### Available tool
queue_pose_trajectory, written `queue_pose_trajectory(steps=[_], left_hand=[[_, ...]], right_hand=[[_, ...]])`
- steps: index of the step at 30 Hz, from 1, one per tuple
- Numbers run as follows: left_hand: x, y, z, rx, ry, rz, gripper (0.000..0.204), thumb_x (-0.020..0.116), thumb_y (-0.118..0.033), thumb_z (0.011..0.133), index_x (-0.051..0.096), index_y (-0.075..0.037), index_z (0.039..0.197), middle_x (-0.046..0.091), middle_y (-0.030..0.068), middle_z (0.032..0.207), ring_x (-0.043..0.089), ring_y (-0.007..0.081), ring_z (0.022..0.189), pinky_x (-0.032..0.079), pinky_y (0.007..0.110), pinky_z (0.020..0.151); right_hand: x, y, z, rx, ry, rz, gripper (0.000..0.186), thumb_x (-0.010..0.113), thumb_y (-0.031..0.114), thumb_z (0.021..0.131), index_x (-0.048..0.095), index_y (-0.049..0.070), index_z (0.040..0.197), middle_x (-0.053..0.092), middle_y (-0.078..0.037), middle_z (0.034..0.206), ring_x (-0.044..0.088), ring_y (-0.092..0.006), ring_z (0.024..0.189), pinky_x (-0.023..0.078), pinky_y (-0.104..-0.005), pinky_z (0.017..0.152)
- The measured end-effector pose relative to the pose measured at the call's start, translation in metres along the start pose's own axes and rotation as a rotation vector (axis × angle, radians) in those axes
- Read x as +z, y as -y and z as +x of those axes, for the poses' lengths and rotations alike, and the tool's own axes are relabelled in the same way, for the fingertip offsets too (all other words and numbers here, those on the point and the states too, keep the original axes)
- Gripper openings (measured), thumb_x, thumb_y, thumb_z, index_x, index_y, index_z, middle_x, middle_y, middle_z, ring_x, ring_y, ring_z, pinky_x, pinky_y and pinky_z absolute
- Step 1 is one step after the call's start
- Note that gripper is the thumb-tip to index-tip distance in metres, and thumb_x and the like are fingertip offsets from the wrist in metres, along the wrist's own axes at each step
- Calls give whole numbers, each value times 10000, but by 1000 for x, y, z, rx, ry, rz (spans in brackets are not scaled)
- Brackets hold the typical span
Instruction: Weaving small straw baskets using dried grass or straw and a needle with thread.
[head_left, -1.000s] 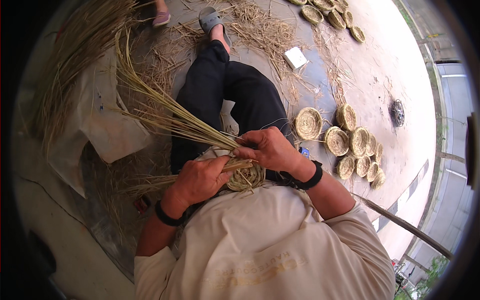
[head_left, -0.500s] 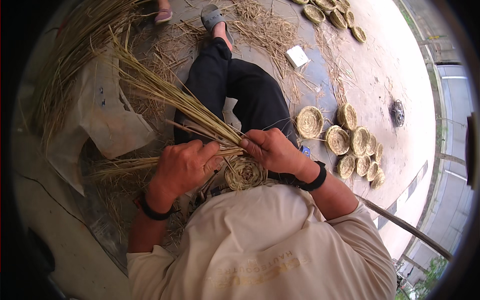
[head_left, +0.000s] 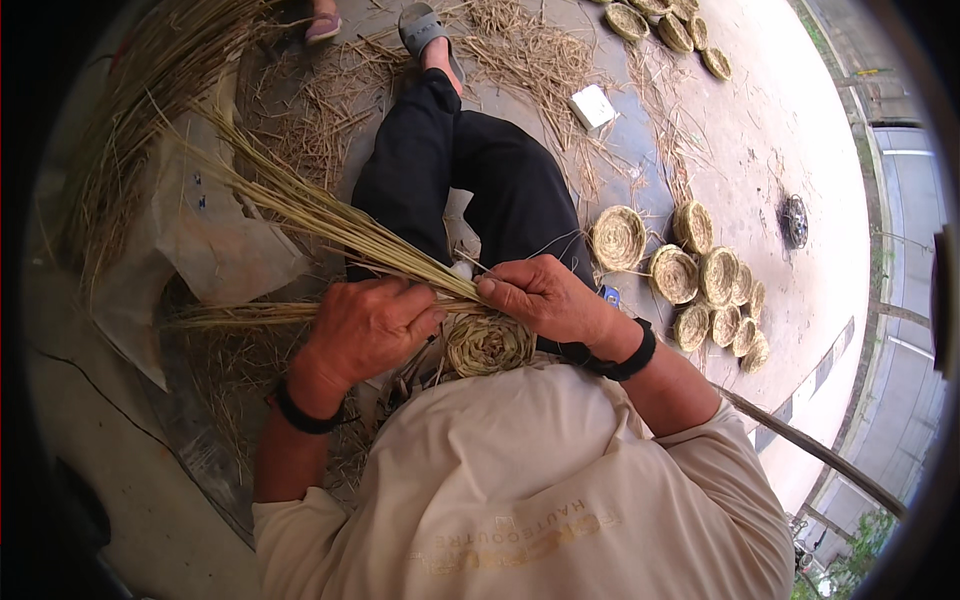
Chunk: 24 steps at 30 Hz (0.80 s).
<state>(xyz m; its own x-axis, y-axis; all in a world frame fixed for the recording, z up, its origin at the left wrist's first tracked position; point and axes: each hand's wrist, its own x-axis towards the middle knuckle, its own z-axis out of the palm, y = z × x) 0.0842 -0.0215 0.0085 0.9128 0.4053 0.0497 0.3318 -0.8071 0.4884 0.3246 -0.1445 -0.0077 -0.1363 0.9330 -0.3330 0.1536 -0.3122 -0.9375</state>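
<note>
My right hand [head_left: 535, 300] is closed on the butt ends of a long bundle of yellow-green straw [head_left: 340, 225], which fans out to the upper left. My left hand [head_left: 370, 330] has its fingers curled on straw just left of my right hand; a second, lower bunch of straw [head_left: 240, 318] runs out leftward behind it. Its fingertips are partly hidden. A round coiled straw piece [head_left: 488, 347] sits on my lap just below my hands. A thin wire or strand rises by my right thumb.
Several round straw baskets [head_left: 620, 238] lie on the floor at right, more [head_left: 676, 36] at top. A white box [head_left: 592, 107], loose straw, a black coiled object [head_left: 795, 220] and a pole [head_left: 810, 445] are around me. A straw heap [head_left: 130, 130] covers a sheet [head_left: 220, 260] at left. Another person's foot [head_left: 324, 25] shows.
My left hand has moved left and slightly up, uncovering more of the coiled piece. The straw bundle in my right hand has swung a little down and leftward.
</note>
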Motion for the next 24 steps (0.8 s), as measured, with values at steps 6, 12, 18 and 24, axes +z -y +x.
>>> queue_pose_trajectory(steps=[6, 12, 18, 24], left_hand=[[7, -8, 1, 97, -142, 9, 163, 778, -293, 891, 748, -153, 967, 713, 48, 831, 717, 274, 760, 584, 420, 660], [26, -21, -7, 49, -186, 22, 187, 824, -238, 844, 767, -125, 982, 734, 61, 904, 720, 285, 824, 585, 416, 749], [39, -33, -25, -38, -255, 50, 268, 857, -178, 794, 758, -74, 1020, 728, 100, 910, 712, 328, 819, 571, 447, 745], [3, -48, -49, 56, -335, 251, 346, 864, -195, 781, 732, -46, 1064, 698, 86, 1034, 688, 290, 943, 540, 467, 879]], right_hand=[[1, 7, -3, 25, 24, -25, 326, 636, 265, 1088, 736, -23, 972, 506, 26, 654, 402, -51, 657, 387, -306, 561], [3, 11, -6, 9, 0, -112, 255, 682, 226, 1054, 757, -16, 1021, 620, -10, 680, 474, -53, 648, 434, -302, 576], [2, 3, -9, 7, 24, -161, 200, 706, 178, 1021, 764, -13, 1036, 714, -50, 742, 564, -74, 661, 487, -307, 613], [0, 9, -15, 51, 23, -132, 204, 729, 175, 999, 763, -23, 1032, 706, -61, 737, 574, -64, 672, 491, -294, 618]])
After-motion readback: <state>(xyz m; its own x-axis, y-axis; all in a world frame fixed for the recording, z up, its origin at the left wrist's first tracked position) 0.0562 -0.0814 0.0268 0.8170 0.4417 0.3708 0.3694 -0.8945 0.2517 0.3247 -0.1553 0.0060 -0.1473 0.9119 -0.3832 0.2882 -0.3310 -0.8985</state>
